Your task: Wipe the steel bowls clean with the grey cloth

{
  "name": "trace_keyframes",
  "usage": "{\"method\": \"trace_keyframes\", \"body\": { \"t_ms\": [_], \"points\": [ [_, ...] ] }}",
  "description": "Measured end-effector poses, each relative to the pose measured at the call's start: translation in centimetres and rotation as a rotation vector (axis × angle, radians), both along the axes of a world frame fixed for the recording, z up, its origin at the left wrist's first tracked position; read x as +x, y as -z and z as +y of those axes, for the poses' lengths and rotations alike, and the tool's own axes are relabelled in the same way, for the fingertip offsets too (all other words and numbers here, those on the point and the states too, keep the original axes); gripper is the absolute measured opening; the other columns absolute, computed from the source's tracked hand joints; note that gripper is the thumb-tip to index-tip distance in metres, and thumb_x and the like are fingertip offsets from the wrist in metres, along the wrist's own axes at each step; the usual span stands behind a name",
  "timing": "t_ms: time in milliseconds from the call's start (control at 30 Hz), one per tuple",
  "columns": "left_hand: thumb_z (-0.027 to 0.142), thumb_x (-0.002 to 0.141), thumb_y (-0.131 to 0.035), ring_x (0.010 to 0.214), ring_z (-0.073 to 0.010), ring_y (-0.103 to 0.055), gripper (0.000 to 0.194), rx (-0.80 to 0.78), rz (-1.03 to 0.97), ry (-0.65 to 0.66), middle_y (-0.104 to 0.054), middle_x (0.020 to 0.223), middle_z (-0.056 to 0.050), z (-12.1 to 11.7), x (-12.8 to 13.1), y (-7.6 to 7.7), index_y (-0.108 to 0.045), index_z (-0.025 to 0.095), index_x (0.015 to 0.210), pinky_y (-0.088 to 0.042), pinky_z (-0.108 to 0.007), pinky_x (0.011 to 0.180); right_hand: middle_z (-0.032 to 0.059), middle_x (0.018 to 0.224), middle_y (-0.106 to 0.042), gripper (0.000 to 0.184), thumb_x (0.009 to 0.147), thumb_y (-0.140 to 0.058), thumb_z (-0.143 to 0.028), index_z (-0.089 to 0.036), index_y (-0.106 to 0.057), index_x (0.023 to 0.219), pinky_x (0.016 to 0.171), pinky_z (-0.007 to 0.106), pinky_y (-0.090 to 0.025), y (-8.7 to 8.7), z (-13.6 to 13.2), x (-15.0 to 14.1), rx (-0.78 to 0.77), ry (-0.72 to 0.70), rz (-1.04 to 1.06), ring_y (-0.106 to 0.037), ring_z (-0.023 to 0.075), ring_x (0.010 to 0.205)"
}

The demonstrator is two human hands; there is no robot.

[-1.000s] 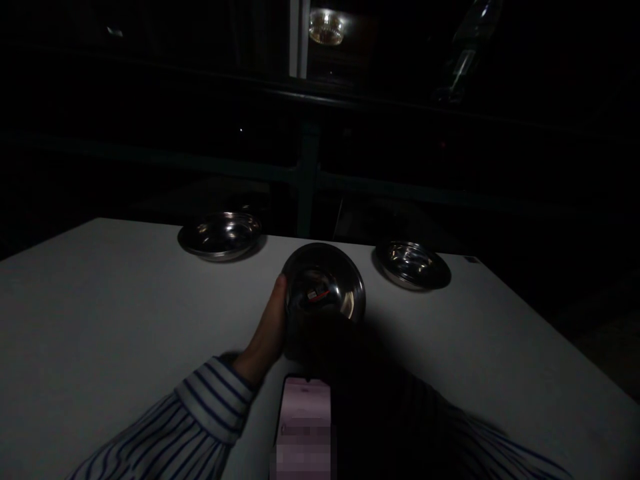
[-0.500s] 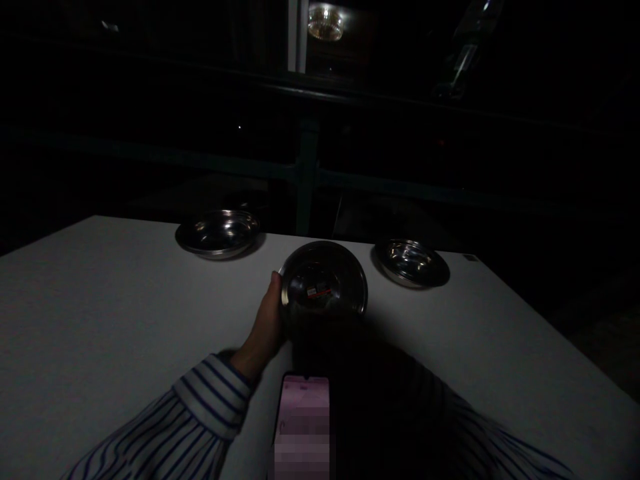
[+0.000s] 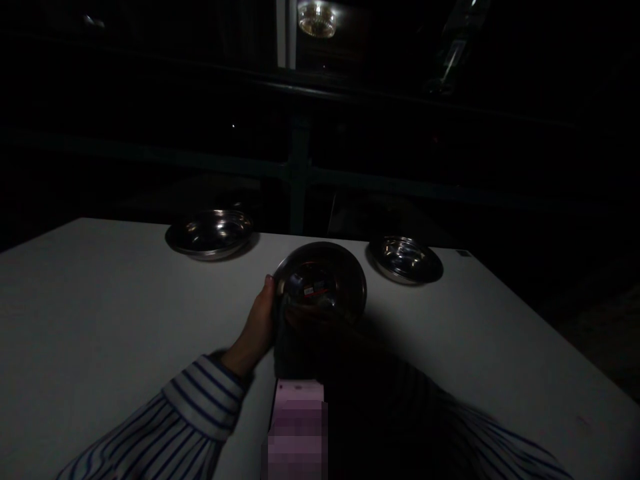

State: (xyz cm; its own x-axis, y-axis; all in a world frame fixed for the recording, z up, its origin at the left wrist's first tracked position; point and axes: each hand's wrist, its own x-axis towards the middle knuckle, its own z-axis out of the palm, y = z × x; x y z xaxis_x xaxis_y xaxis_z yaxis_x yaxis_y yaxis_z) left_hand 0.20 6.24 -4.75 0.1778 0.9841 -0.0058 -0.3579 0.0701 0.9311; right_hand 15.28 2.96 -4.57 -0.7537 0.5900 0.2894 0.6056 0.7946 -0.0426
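A shiny metal bowl (image 3: 345,273) is tilted up over the middle of the white table, its inside facing me, with a small red and white label at its centre. My left hand (image 3: 257,327) is closed on the bowl's left rim, thumb at the edge. Deep shadow covers my right hand (image 3: 330,333), which lies across the lower part of the bowl. Its fingers barely show. A dark, greyish patch, possibly cloth, hangs by the bowl's lower left. Below it, a phone (image 3: 299,393) with a lit pinkish screen is partly covered by shadow.
Another metal bowl (image 3: 210,237) stands near the far left edge of the white table (image 3: 125,300). A smaller metal bowl (image 3: 405,260) is at the far right. Beyond the table are a dark railing, a bottle (image 3: 453,60) and a lit lamp (image 3: 317,19).
My right hand has shifted across the lower inside of the held bowl, and the greyish patch now shows at lower left. The bowl stays in my left hand. The whole view has shifted slightly.
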Motion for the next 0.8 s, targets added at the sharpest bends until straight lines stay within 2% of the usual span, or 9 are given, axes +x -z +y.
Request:
{"method": "trace_keyframes", "body": {
  "t_ms": [100,167,233,300,367,433,533,633,800],
  "points": [
    [0.068,0.075,-0.043,0.109,-0.0269,-0.058,0.062,-0.009,-0.007,0.018,-0.072,0.099,-0.008,-0.1,-0.1,0.0,-0.066,0.018,0.103,-0.040,-0.039,0.098,0.0178,0.133,-0.047,0.043,0.092,-0.041,-0.024,-0.005,-0.041,0.130,0.100,0.036,-0.041,0.9,0.5,-0.4,0.002,-0.022,-0.020,-0.044,0.0213,0.123],
    [0.068,0.074,-0.045,0.108,-0.0274,-0.058,0.061,-0.031,-0.028,0.031,-0.072,0.098,-0.008,-0.1,-0.2,-0.1,-0.066,0.018,0.103,-0.040,-0.040,0.098,0.0165,0.132,-0.050,0.044,0.091,-0.040,-0.023,-0.007,-0.038,0.133,0.097,0.040,-0.043,0.8,0.3,0.1,-0.027,-0.018,-0.047,-0.047,0.0223,0.121],
    [0.067,0.073,-0.047,0.108,-0.0283,-0.058,0.061,-0.065,-0.055,0.046,-0.072,0.097,-0.008,0.0,-0.2,-0.4,-0.066,0.018,0.102,-0.041,-0.041,0.096,0.0147,0.130,-0.052,0.046,0.090,-0.043,-0.028,-0.011,-0.040,0.133,0.097,0.047,-0.040,0.2,-0.4,0.9,-0.072,0.045,-0.069,-0.047,0.0257,0.121],
    [0.066,0.073,-0.047,0.107,-0.0292,-0.059,0.059,-0.110,-0.082,0.064,-0.072,0.096,-0.008,0.0,-0.2,-0.8,-0.067,0.019,0.101,-0.043,-0.042,0.094,0.0132,0.126,-0.055,0.044,0.089,-0.046,-0.031,-0.013,-0.046,0.129,0.101,0.056,-0.030,-0.7,-1.2,1.5,-0.122,0.135,-0.104,-0.046,0.0286,0.121],
    [0.065,0.075,-0.046,0.106,-0.0301,-0.059,0.056,-0.168,-0.103,0.094,-0.073,0.094,-0.008,0.0,-0.3,-1.1,-0.068,0.019,0.099,-0.045,-0.043,0.092,0.0114,0.120,-0.061,0.038,0.088,-0.045,-0.028,-0.013,-0.053,0.122,0.104,0.058,-0.021,-1.5,-1.8,1.7,-0.151,0.216,-0.158,-0.048,0.0287,0.117],
    [0.063,0.076,-0.046,0.103,-0.0305,-0.061,0.054,-0.223,-0.114,0.112,-0.073,0.090,-0.009,0.0,-0.5,-1.3,-0.069,0.018,0.094,-0.046,-0.043,0.091,0.0111,0.115,-0.064,0.033,0.087,-0.044,-0.023,-0.012,-0.059,0.115,0.104,0.058,-0.018,-2.2,-2.1,1.6,-0.155,0.270,-0.207,-0.050,0.0291,0.114],
    [0.059,0.077,-0.046,0.100,-0.0294,-0.063,0.049,-0.260,-0.127,0.082,-0.074,0.084,-0.008,0.0,-0.5,-1.3,-0.070,0.018,0.089,-0.047,-0.042,0.090,0.0129,0.107,-0.066,0.027,0.085,-0.046,-0.022,-0.012,-0.066,0.102,0.100,0.056,-0.023,-2.6,-2.3,1.3,-0.124,0.326,-0.240,-0.053,0.0310,0.108],
    [0.056,0.080,-0.043,0.099,-0.0278,-0.063,0.049,-0.246,-0.134,0.059,-0.074,0.081,-0.007,0.2,-0.4,-1.2,-0.070,0.017,0.091,-0.047,-0.041,0.090,0.0126,0.099,-0.068,0.022,0.083,-0.050,-0.022,-0.014,-0.068,0.093,0.097,0.054,-0.026,-2.8,-2.4,1.2,-0.090,0.354,-0.244,-0.056,0.0299,0.101],
    [0.054,0.084,-0.039,0.098,-0.0261,-0.063,0.051,-0.212,-0.141,0.052,-0.073,0.078,-0.007,0.3,-0.1,-1.4,-0.068,0.014,0.097,-0.046,-0.039,0.091,0.0095,0.095,-0.069,0.021,0.085,-0.049,-0.023,-0.014,-0.067,0.089,0.092,0.052,-0.029,-3.3,-2.5,1.5,-0.139,0.367,-0.274,-0.057,0.0276,0.097]
  ]
}}
